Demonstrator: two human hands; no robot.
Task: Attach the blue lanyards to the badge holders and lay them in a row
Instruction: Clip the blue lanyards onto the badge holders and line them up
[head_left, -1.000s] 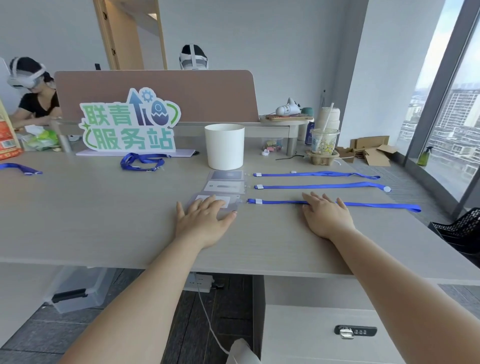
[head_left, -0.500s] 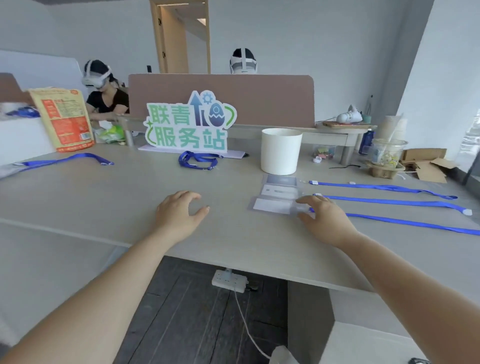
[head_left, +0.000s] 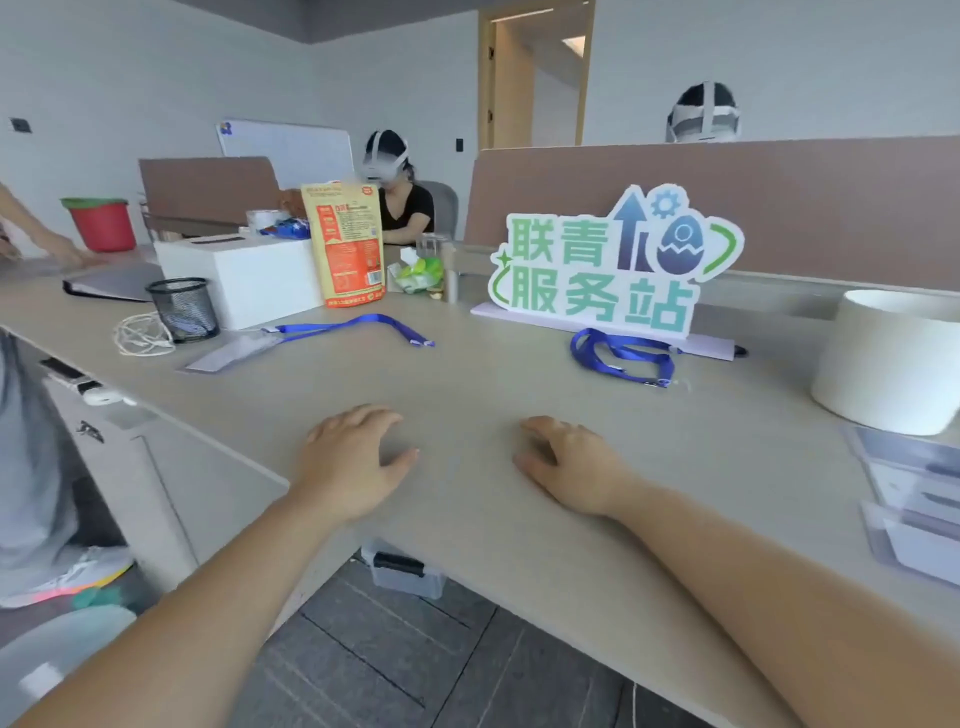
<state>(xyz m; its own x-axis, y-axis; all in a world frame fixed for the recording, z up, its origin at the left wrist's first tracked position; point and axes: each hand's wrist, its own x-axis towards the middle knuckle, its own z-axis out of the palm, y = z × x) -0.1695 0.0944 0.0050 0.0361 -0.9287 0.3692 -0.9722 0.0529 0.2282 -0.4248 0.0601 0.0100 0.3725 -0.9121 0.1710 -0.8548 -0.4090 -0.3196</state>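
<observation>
Both my hands rest on the bare beige table (head_left: 467, 519) and hold nothing. My left hand (head_left: 353, 460) lies palm down with loosely bent fingers. A little to its right, my right hand (head_left: 571, 467) lies the same way. The row of clear badge holders (head_left: 914, 499) shows only at the far right edge, its lanyards out of frame. A coiled blue lanyard (head_left: 623, 356) lies in front of the green sign (head_left: 613, 260). Another blue lanyard (head_left: 353, 330) lies stretched at the back left, attached to a clear badge holder (head_left: 234, 351).
A white cylinder pot (head_left: 893, 358) stands at the right. At the back left are a mesh pen cup (head_left: 183, 309), a white cable (head_left: 140, 335), a white box (head_left: 244, 278) and an orange pouch (head_left: 345, 244). Other people sit behind the brown divider (head_left: 727, 208).
My view has swung left, so the laid-out badges and lanyards slid to the right edge. Both hands came off the nearest badge and lanyard and now rest on bare table.
</observation>
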